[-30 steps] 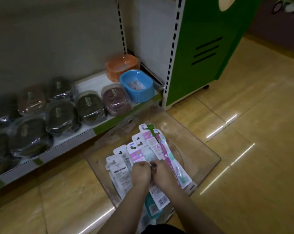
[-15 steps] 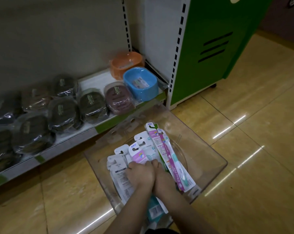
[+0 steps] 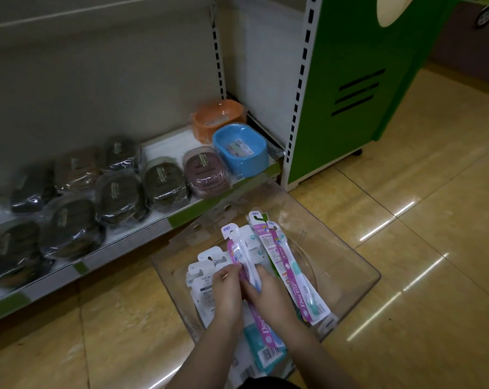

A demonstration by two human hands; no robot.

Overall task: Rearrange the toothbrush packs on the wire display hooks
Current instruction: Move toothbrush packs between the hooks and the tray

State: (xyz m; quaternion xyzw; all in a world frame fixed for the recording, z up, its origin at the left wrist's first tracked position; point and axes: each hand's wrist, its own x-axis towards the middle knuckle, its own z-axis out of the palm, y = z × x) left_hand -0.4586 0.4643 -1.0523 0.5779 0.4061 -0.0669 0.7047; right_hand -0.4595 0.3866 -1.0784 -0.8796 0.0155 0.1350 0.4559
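A clear plastic bin (image 3: 350, 265) sits on the floor with several toothbrush packs in it. My left hand (image 3: 227, 290) and my right hand (image 3: 268, 293) sit side by side over the pile, and together they hold a pink pack with a white brush (image 3: 241, 248) between them. A second pink pack marked Doctor (image 3: 286, 265) lies to the right, fanned out. White packs (image 3: 201, 276) lie left of my left hand. A teal pack (image 3: 258, 335) shows under my wrists. No wire hooks are in view.
A low white shelf (image 3: 131, 237) at the left carries wrapped dark soap dishes (image 3: 117, 196), a purple dish (image 3: 205, 171), a blue tub (image 3: 240, 148) and an orange tub (image 3: 218, 119). A green cabinet (image 3: 358, 80) stands behind the bin. Glossy yellow floor tiles (image 3: 420, 248) spread to the right.
The camera has moved closer and tilted. A pink pack with a white brush has come up between my hands, above the pile. The packs are fanned wider than before.
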